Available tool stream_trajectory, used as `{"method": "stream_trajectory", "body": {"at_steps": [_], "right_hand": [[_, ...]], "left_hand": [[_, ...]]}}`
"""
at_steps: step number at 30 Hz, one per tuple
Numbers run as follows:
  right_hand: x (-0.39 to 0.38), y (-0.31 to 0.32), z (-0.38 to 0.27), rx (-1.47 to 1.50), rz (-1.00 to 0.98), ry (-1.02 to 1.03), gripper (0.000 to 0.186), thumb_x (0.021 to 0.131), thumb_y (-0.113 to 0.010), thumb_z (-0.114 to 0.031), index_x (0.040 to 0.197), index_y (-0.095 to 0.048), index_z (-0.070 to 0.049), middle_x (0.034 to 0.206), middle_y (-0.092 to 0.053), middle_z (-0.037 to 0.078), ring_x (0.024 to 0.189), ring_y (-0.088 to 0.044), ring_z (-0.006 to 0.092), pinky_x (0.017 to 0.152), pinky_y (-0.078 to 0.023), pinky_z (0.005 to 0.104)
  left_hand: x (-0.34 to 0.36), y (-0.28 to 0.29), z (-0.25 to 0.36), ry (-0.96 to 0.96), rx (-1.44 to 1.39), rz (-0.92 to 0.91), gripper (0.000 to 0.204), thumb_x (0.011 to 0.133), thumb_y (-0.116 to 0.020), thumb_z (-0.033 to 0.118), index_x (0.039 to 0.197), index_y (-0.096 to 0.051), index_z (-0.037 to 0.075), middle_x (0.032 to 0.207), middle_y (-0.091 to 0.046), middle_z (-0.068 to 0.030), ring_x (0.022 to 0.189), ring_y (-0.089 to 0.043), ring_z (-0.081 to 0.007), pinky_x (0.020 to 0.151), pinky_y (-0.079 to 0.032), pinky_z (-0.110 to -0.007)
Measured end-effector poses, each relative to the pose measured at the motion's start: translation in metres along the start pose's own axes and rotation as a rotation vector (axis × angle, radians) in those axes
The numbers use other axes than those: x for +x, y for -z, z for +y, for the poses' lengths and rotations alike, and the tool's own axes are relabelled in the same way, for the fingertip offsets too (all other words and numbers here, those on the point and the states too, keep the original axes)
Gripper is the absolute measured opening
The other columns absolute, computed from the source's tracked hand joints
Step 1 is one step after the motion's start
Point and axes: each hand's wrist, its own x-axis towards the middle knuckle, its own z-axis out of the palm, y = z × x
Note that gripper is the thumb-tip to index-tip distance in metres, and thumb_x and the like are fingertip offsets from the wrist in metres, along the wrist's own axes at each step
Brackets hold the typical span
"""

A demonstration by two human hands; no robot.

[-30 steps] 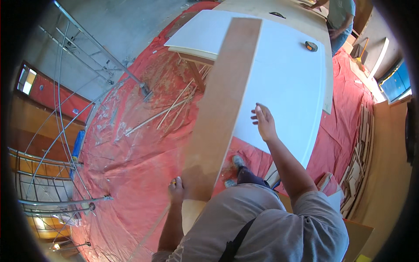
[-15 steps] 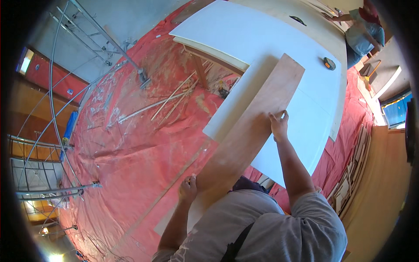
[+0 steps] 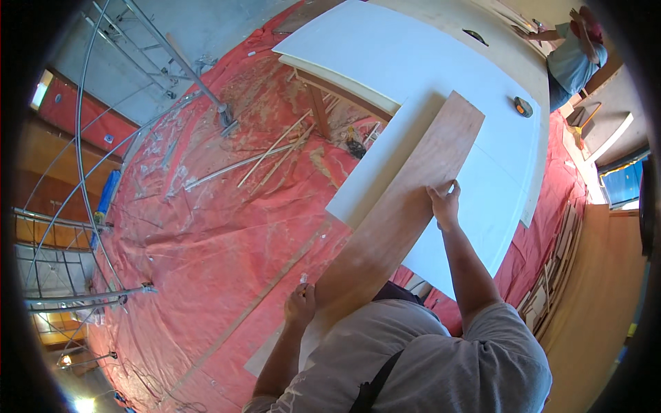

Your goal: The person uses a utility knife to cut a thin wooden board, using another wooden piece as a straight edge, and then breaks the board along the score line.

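A long, narrow brown plywood plank (image 3: 406, 206) slants over a white sheet (image 3: 482, 206) on the worktable, its far end low over the surface and its near end at my body. My left hand (image 3: 300, 304) is closed on the plank's near left edge. My right hand (image 3: 446, 203) grips its right edge farther along, fingers curled at the edge. An orange-and-black tape measure (image 3: 522, 107) lies to the right of the plank's far end, and a dark tool (image 3: 475, 37) rests at the table's back.
A co-worker (image 3: 575, 51) stands at the back right. Metal scaffold frames (image 3: 82, 179) fill the left side. Wood strips (image 3: 275, 155) lie on the red floor sheeting (image 3: 172, 261) beside a wooden table leg (image 3: 319, 110). Stacked offcuts (image 3: 551, 268) line the right.
My right hand, open in the air a second ago, has taken hold of the plank. The plank's far end has swung right and lower over the white sheet, and my left hand has shifted rightward.
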Motion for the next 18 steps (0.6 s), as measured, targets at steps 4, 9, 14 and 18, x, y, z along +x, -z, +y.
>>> {"method": "stream_trajectory", "body": {"at_steps": [4, 9, 14, 18], "right_hand": [[0.0, 0.003, 0.003, -0.089, 0.064, 0.013, 0.096, 0.083, -0.084, -0.029, 0.155, -0.028, 0.002, 0.138, -0.057, 0.03, 0.127, -0.059, 0.0385, 0.105, -0.049, 0.0396], [-0.001, 0.001, -0.003, -0.144, 0.043, 0.034, 0.1, 0.079, -0.086, -0.031, 0.154, -0.029, 0.003, 0.137, -0.057, 0.03, 0.127, -0.059, 0.0404, 0.105, -0.049, 0.0411], [-0.001, 0.0, -0.011, -0.207, 0.053, 0.009, 0.101, 0.077, -0.086, -0.039, 0.15, -0.031, 0.004, 0.136, -0.058, 0.03, 0.126, -0.06, 0.0411, 0.104, -0.05, 0.042], [0.006, -0.001, -0.019, -0.365, 0.037, 0.026, 0.099, 0.077, -0.087, -0.049, 0.143, -0.036, 0.004, 0.128, -0.062, 0.03, 0.115, -0.065, 0.0402, 0.096, -0.054, 0.0433]], "left_hand": [[-0.007, -0.001, 0.012, 0.027, -0.026, -0.043, 0.041, 0.1, -0.054, 0.041, 0.111, -0.073, 0.006, 0.1, -0.072, -0.0255, 0.1, -0.069, -0.0455, 0.086, -0.054, -0.053], [-0.016, -0.01, -0.004, -0.063, -0.045, -0.021, 0.039, 0.1, -0.055, 0.039, 0.112, -0.072, 0.005, 0.1, -0.072, -0.0256, 0.098, -0.069, -0.0457, 0.084, -0.054, -0.052], [-0.015, -0.011, -0.006, -0.118, -0.106, -0.099, 0.035, 0.102, -0.055, 0.034, 0.112, -0.072, 0.005, 0.103, -0.072, -0.0269, 0.1, -0.069, -0.0452, 0.084, -0.054, -0.053], [-0.014, -0.014, -0.014, -0.154, -0.148, -0.055, 0.034, 0.102, -0.055, 0.031, 0.11, -0.071, 0.002, 0.101, -0.072, -0.0274, 0.097, -0.069, -0.0457, 0.082, -0.054, -0.053]]}}
